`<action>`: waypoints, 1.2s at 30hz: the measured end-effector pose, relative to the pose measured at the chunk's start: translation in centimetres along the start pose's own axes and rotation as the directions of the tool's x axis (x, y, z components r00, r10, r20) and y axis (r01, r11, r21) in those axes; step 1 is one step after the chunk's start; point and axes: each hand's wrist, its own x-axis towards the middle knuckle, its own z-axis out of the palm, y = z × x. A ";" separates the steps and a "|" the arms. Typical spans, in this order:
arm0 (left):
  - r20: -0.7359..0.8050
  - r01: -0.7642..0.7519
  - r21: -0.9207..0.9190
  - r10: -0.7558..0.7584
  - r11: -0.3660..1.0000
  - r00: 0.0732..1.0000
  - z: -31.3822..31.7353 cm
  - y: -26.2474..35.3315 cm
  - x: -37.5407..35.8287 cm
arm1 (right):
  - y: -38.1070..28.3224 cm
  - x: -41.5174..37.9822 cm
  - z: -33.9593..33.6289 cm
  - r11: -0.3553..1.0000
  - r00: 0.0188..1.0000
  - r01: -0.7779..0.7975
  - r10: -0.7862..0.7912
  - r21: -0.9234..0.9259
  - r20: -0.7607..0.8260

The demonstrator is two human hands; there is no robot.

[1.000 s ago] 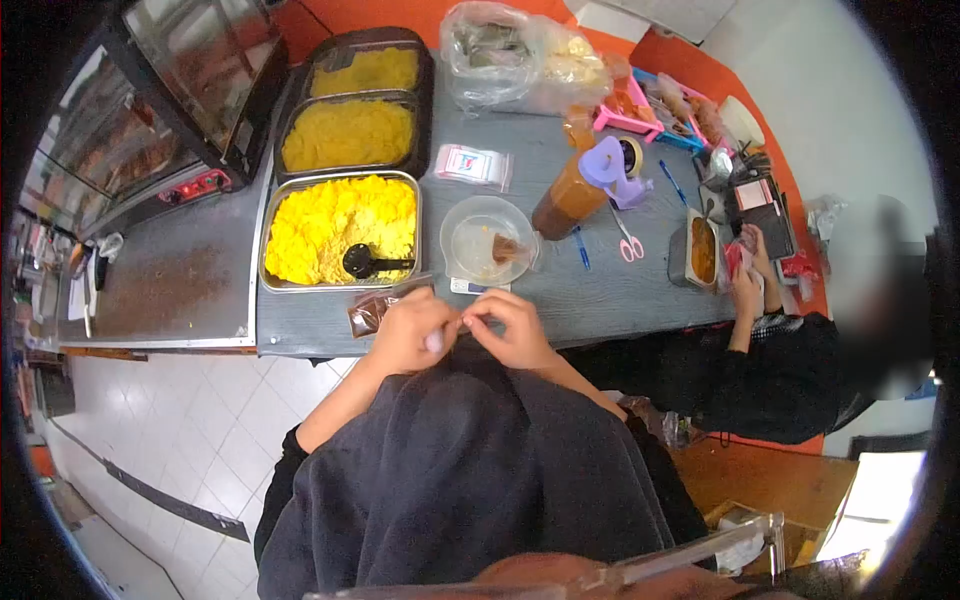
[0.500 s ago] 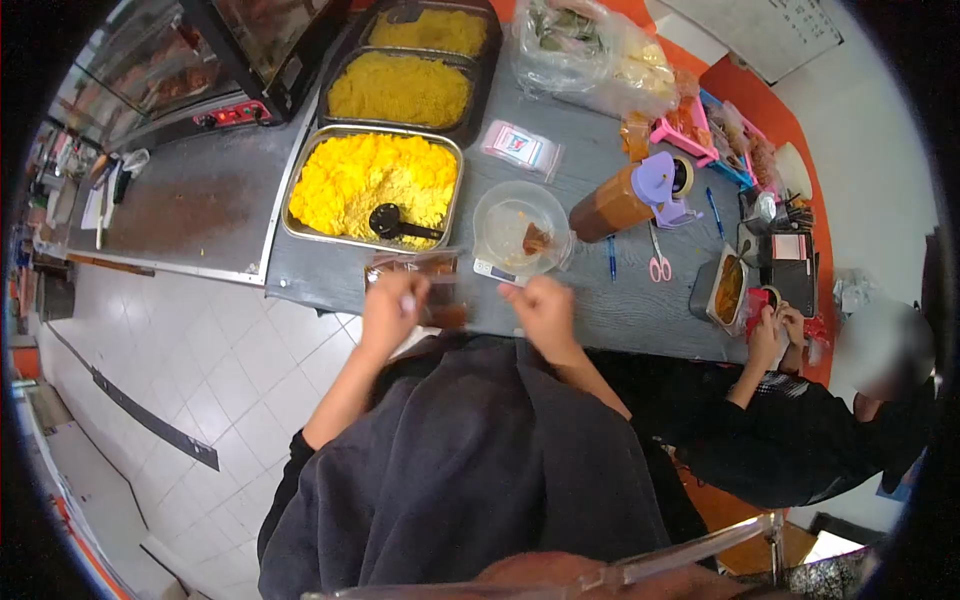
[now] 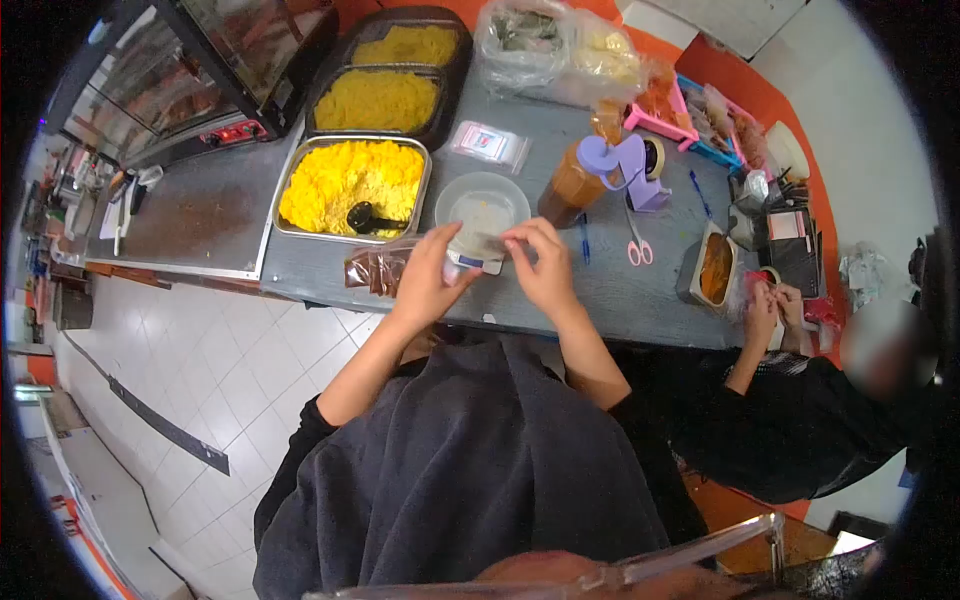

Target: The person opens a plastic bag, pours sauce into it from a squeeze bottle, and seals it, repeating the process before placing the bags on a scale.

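My left hand [image 3: 428, 285] is closed, fingertips and thumb on what looks like a small clear plastic bag [image 3: 488, 243]. Its film is hard to make out. Thumb and fingers of my right hand [image 3: 543, 268] pinch the bag's other side. Just behind the hands, a clear round bowl [image 3: 483, 192] sits on a small digital scale [image 3: 485, 265], partly covered by the bag. Flat packets of brown sauce [image 3: 372, 270] lie left of my left hand. Farther back, a metal tray [image 3: 428, 185] holds yellow crumbly food with a black scoop [image 3: 366, 216] in it.
A black two-part tray [image 3: 452, 100] of yellow food stands behind. Small bags [image 3: 490, 145], a brown sauce bottle [image 3: 568, 190], a lilac tape dispenser [image 3: 650, 190] and scissors [image 3: 638, 243] are on the table. At right, a co-worker's hands [image 3: 775, 312] work beside a sauce container [image 3: 712, 268].
Both hands have moved up and closer together, in front of the bowl. The brown packet that was in the bowl is gone from it. The view has shifted slightly.
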 end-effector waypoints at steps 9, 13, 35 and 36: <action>0.360 0.364 -0.381 -0.226 0.850 0.905 -1.5 2.0 0.6 | -1.3 -2.0 -0.5 0.632 0.934 -0.346 0.300 0.693 0.193; 0.348 0.413 -0.335 -0.297 0.847 0.890 -2.8 2.3 1.5 | -0.5 -1.3 0.3 0.664 0.929 -0.367 0.229 0.651 0.289; 0.159 -0.056 -0.122 0.075 0.991 0.984 -4.7 -0.2 -0.3 | -3.0 0.4 3.4 0.975 0.933 -0.097 0.019 0.201 0.358; 0.160 -0.048 -0.123 0.067 0.991 0.985 -4.9 -0.6 -0.9 | -2.7 0.2 3.8 0.974 0.928 -0.088 0.004 0.208 0.373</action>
